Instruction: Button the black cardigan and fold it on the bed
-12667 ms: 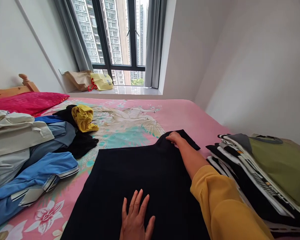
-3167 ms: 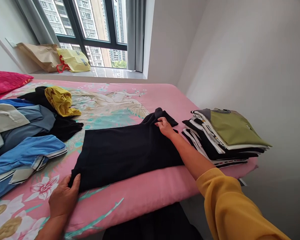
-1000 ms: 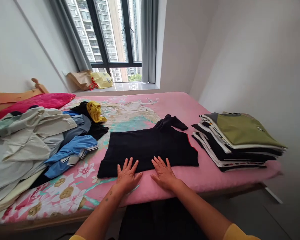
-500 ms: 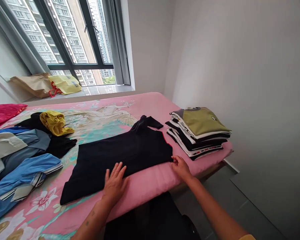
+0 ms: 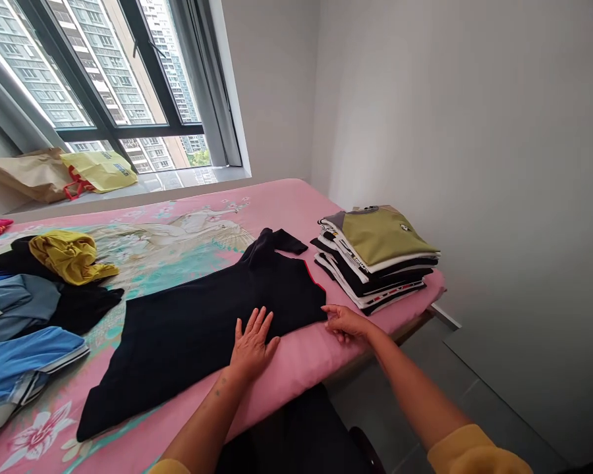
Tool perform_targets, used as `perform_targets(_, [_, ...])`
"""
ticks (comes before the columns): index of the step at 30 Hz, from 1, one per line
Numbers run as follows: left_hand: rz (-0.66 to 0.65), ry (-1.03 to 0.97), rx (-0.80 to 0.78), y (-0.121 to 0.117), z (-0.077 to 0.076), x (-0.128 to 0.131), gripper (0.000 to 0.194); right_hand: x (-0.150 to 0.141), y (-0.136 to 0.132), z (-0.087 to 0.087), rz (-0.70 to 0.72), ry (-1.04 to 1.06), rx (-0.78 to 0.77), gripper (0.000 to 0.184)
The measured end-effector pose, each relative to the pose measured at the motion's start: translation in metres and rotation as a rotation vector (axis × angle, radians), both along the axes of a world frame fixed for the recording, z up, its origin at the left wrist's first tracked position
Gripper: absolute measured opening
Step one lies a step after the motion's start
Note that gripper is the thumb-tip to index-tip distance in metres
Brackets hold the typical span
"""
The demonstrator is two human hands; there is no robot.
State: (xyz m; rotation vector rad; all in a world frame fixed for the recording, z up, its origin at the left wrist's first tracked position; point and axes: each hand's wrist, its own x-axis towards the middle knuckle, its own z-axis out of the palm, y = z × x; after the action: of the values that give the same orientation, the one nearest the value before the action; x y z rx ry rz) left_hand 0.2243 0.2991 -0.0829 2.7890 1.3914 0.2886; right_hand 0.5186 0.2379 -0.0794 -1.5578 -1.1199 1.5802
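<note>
A black garment [image 5: 197,322], folded lengthwise, lies flat on the pink flowered bed sheet [image 5: 296,210]. My left hand [image 5: 251,342] rests flat on its near edge, fingers spread. My right hand [image 5: 344,322] touches the garment's right corner near a red trim, fingers loosely curled at the cloth's edge. A small sleeve sticks out at the garment's far end.
A stack of folded shirts [image 5: 375,257] with an olive one on top sits at the bed's right corner. Loose clothes [image 5: 24,309], blue, black and yellow, lie at the left. Paper bags [image 5: 64,172] stand on the window sill. A grey wall is at the right.
The view has swung to the right. My right hand moved from the garment's near edge to its right corner. My left hand stayed flat on the near edge.
</note>
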Motion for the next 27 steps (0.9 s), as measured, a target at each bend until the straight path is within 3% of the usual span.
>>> perform_targets(4, [-0.012,-0.002,0.020,-0.001,-0.002,0.000,0.065,-0.008,0.013,0.008,0.045,-0.033,-0.092,0.071])
perform_targets(8, [-0.019,-0.008,0.024,-0.002,-0.002,-0.001,0.068,-0.012,0.009,0.015,0.074,-0.183,-0.116,0.038])
perform_targets(12, [-0.029,-0.010,0.000,-0.002,-0.002,-0.003,0.067,-0.015,-0.007,0.021,-0.019,-0.552,-0.020,0.015])
perform_targets(14, [-0.033,-0.019,-0.014,-0.002,-0.003,-0.003,0.067,-0.026,-0.011,0.027,-0.147,-0.732,0.139,0.018])
perform_targets(16, [-0.034,-0.025,-0.033,-0.002,-0.003,-0.001,0.068,-0.047,-0.010,0.033,-0.204,-0.873,0.418,0.024])
perform_targets(18, [-0.033,-0.027,-0.053,-0.004,0.000,0.000,0.068,-0.074,-0.005,0.035,-0.102,-0.963,0.690,0.035])
perform_targets(20, [-0.058,-0.019,-0.065,-0.008,0.006,-0.006,0.070,-0.097,0.000,0.029,0.124,-1.014,0.770,0.046])
perform_targets(23, [-0.098,0.009,-0.052,-0.016,0.018,-0.042,0.071,-0.104,0.000,0.008,0.365,-1.141,0.710,0.060])
perform_targets(27, [0.049,0.071,0.011,-0.037,0.027,-0.149,0.056,-0.070,-0.003,-0.019,0.377,-1.286,0.797,0.066])
